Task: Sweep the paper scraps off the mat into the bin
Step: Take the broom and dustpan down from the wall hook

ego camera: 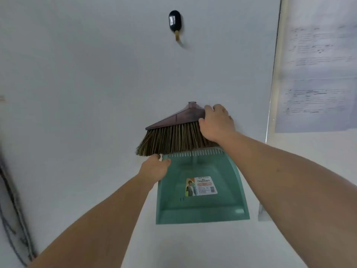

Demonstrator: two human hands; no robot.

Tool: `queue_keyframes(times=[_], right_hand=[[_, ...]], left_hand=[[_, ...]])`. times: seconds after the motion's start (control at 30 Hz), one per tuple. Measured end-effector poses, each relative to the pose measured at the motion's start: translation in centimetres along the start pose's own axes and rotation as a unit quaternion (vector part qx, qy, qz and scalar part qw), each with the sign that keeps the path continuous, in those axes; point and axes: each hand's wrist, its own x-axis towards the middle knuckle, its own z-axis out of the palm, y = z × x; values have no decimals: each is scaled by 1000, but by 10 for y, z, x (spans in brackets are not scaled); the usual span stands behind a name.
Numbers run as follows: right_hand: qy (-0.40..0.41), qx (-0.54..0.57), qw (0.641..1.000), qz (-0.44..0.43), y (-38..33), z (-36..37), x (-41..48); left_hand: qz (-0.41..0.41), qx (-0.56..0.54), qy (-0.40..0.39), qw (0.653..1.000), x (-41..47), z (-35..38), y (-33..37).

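A handleless broom head (170,132) with a dark maroon top and brown bristles is held against a white wall. My right hand (217,122) grips its right end. Just below it is a teal green dustpan (201,192) with a label in its middle, held flat against the wall. My left hand (154,168) grips the dustpan's upper left edge. No mat, paper scraps or bin are in view.
A black wall hook (175,21) with a brass peg sits high on the wall above the broom head. Printed sheets (316,64) hang on a panel at the right. Dark cables (13,219) run down the left edge.
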Motion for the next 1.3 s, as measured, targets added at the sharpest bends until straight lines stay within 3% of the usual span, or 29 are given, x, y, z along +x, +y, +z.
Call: queue_keyframes(times=[0.53, 0.77, 1.03, 1.13, 1.3], right_hand=[[-62, -125, 990, -27, -3, 2, 24], [-4, -132, 990, -51, -7, -13, 17], [63, -75, 995, -28, -5, -44, -6], [49, -18, 998, -16, 0, -55, -22], [14, 9, 1000, 16, 13, -77, -62]], left_hand=[[-11, -69, -64, 996, 15, -3, 6], [32, 3, -42, 999, 7, -5, 8], [27, -18, -81, 996, -26, -14, 27], [31, -22, -117, 992, -50, -13, 33], [9, -60, -81, 995, -94, -4, 39]])
